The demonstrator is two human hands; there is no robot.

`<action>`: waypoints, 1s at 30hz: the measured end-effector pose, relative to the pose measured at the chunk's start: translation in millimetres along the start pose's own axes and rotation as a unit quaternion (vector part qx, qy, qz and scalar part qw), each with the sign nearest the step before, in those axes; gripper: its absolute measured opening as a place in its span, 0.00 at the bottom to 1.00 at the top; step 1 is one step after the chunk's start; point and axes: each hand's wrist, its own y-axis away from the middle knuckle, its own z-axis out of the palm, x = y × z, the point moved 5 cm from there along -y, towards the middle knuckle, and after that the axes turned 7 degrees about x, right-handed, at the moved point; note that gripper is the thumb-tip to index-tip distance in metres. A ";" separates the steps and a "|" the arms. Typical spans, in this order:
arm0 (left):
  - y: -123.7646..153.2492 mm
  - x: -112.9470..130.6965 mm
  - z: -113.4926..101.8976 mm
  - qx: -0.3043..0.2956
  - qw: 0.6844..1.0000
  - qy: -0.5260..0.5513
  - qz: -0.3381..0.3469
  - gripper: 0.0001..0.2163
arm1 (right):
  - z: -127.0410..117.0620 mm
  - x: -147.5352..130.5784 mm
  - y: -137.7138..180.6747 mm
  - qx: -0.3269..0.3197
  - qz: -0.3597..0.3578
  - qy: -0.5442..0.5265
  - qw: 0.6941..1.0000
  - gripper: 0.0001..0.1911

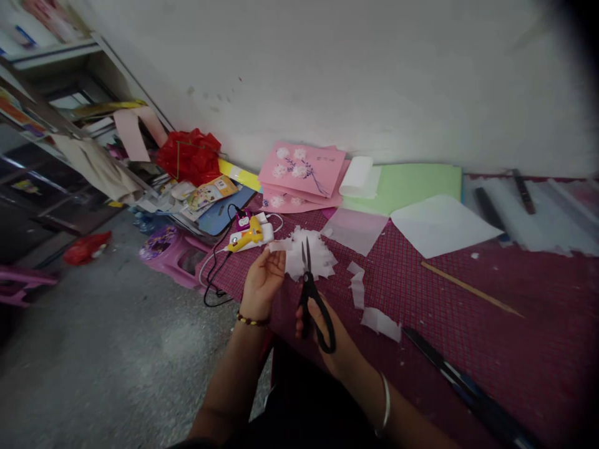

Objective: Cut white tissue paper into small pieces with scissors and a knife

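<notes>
Between the thumb and fingers of my left hand (pixel 266 278) is a small strip of white paper (pixel 279 245). My right hand (pixel 333 330) grips black-handled scissors (pixel 307 274), whose blades point away from me and stand slightly apart. The blades are a little to the right of the strip, over a heap of cut white paper pieces (pixel 318 255) on the table. Just beyond my left hand lies a yellow glue gun (pixel 246 236) on a white power strip (pixel 266 233).
A red patterned cloth covers the table (pixel 449 293). Pink cards (pixel 299 169) with paper flowers, green paper (pixel 416 184) and white sheets (pixel 444 227) lie near the wall. On the right are a wooden stick (pixel 472 289) and a long dark tool (pixel 463 380). A purple stool (pixel 171 255) stands left.
</notes>
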 end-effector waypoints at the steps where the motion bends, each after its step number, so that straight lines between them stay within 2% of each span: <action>1: -1.4 1.5 2.7 0.000 1.000 0.000 0.014 0.13 | 0.2 0.3 0.8 -0.013 0.008 -0.008 1.000 0.28; 5: -7.2 3.4 13.7 -0.032 0.997 -0.004 0.075 0.11 | 3.3 6.4 5.0 -0.081 0.061 -0.049 0.994 0.28; 9: -9.3 -3.0 15.2 -0.074 0.992 -0.016 0.101 0.10 | 5.5 11.8 6.8 -0.124 0.087 -0.079 0.985 0.24; 21: -7.6 -21.0 -2.3 -0.122 0.991 -0.029 0.048 0.05 | 3.2 8.4 1.0 -0.095 0.054 -0.080 0.991 0.25; 30: -6.2 -21.4 -9.6 -0.132 0.985 -0.110 0.017 0.05 | 0.7 6.7 -1.5 -0.090 0.025 -0.045 0.995 0.23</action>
